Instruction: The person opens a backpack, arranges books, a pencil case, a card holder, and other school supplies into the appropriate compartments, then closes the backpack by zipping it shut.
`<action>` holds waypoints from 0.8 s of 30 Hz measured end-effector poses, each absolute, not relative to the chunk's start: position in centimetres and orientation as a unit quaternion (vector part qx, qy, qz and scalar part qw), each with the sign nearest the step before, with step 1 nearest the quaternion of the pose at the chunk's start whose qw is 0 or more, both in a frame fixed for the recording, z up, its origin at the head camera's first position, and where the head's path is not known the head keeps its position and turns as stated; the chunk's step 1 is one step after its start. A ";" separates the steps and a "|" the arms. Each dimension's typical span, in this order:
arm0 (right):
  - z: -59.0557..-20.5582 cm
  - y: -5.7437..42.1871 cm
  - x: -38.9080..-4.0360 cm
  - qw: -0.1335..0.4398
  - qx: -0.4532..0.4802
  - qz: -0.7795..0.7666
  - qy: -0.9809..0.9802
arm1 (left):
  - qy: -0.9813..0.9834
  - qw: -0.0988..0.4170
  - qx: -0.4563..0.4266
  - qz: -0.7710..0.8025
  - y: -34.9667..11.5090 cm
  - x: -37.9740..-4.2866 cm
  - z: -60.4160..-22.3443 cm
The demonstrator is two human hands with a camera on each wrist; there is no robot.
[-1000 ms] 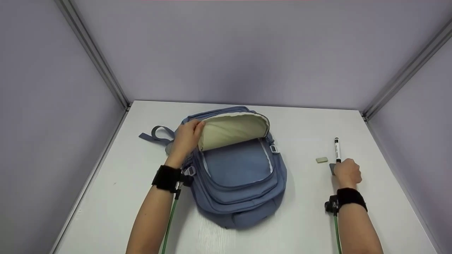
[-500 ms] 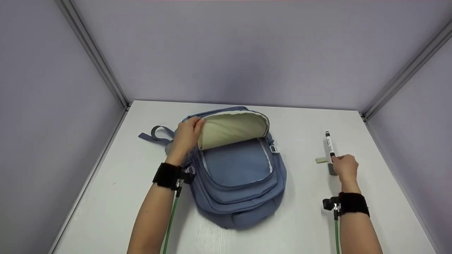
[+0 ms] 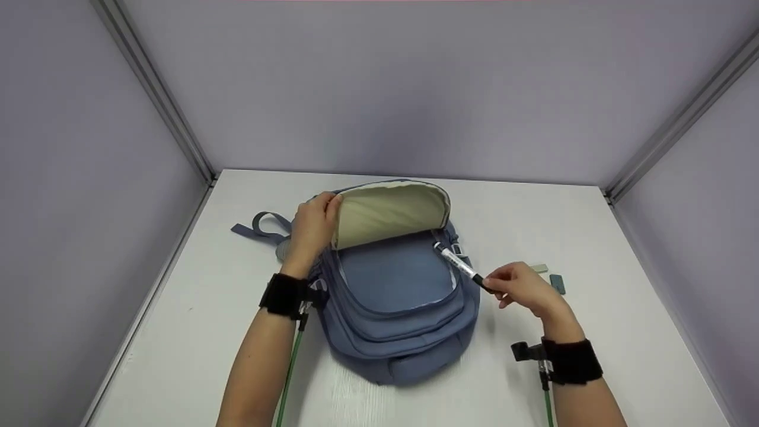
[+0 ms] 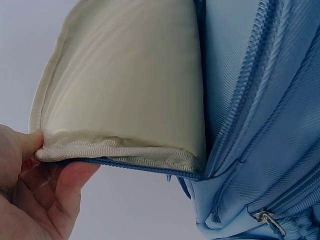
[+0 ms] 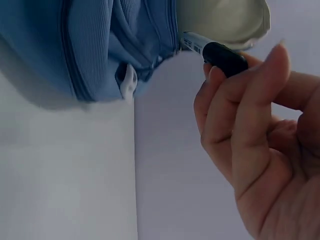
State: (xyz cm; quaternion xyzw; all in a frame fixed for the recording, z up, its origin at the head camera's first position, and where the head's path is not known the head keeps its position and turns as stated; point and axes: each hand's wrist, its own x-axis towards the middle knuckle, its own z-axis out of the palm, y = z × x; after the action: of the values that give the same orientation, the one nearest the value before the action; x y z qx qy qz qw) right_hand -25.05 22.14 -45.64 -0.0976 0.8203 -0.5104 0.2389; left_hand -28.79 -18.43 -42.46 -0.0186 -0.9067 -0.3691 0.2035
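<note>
A blue backpack (image 3: 397, 279) lies on the table with its front flap folded back, baring the cream lining (image 3: 391, 213). My left hand (image 3: 314, 228) pinches the flap's left edge, thumb on the lining and fingers behind it in the left wrist view. My right hand (image 3: 525, 287) pinches a white marker (image 3: 459, 261) by its black end, seen close in the right wrist view as a black cap (image 5: 225, 57). The marker slants up and left, its far tip overlapping the right side of the open compartment in the head view.
Right of the backpack, behind my right hand, lie a small pale block (image 3: 539, 268) and a dark grey-green block (image 3: 557, 284). A loose strap (image 3: 255, 231) sticks out to the left of the bag. Walls (image 3: 379, 89) stand behind and on both sides of the white table (image 3: 178, 332).
My right hand has lifted the marker off the right of the table and carried it left to the backpack. My left hand still holds the flap, raised slightly.
</note>
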 end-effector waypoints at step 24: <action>-46.4 8.1 -26.9 0.193 -0.148 -0.447 0.861 | -0.896 0.253 -0.030 -0.365 -18.2 -28.4 -42.4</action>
State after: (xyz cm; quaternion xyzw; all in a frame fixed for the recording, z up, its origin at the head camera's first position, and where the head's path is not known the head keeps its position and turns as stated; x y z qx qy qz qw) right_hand -26.85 8.09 -46.41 -0.1478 0.8609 -0.4470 0.1929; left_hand -28.39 -18.25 -42.43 -0.0304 -0.8957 -0.3645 0.2526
